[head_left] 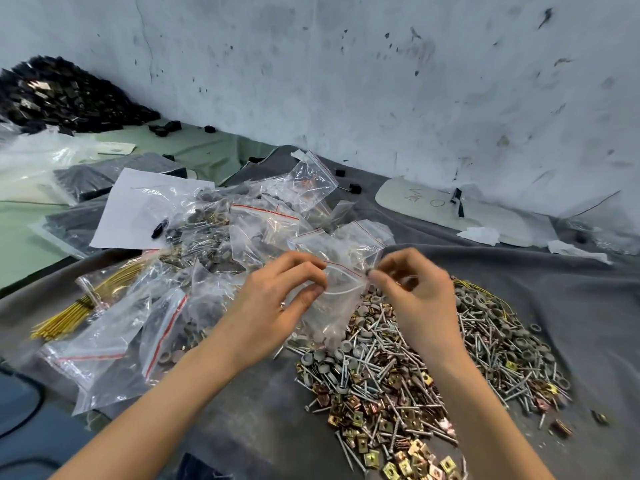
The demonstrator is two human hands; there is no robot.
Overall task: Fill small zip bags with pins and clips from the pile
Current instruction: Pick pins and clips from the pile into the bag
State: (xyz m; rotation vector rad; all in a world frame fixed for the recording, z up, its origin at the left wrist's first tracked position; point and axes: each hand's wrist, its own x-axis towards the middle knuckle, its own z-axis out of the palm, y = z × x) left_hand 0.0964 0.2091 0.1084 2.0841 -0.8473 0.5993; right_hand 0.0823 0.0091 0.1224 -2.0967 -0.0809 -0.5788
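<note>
1. Bag: dead centre, mouth up, its bottom reaching the 11 o'clock edge of the pile; I cannot tell whether it rests there. I see grey caps through the film, count unreadable
2. Left hand: thumb and forefingers pinch the bag's 9 o'clock lip; a ring on one finger
3. Right hand: fingertips pinch the bag's 3 o'clock corner. They are blurred, and I cannot identify a small dark bit at the tips
4. Pile: screws, grey caps and brass clips, spread from centre to 5 o'clock. Its near end is cut off by the bottom edge, and part is hidden under the right forearm
5. Filled bags: heaped from 9 to 11 o'clock, overlapping, contents mostly murky
6. Gold rods: 9 o'clock, partly under bags
7. Paper and black heap: 10 o'clock, the heap clipped by the left edge
8. Card: 2 o'clock, near the wall
9. Cloth: bare stretch at 3 o'clock beside the pile, another at 6 to 7 o'clock between the forearms. A dark shape in the 8 o'clock corner is cut off, and I cannot make it out
</note>
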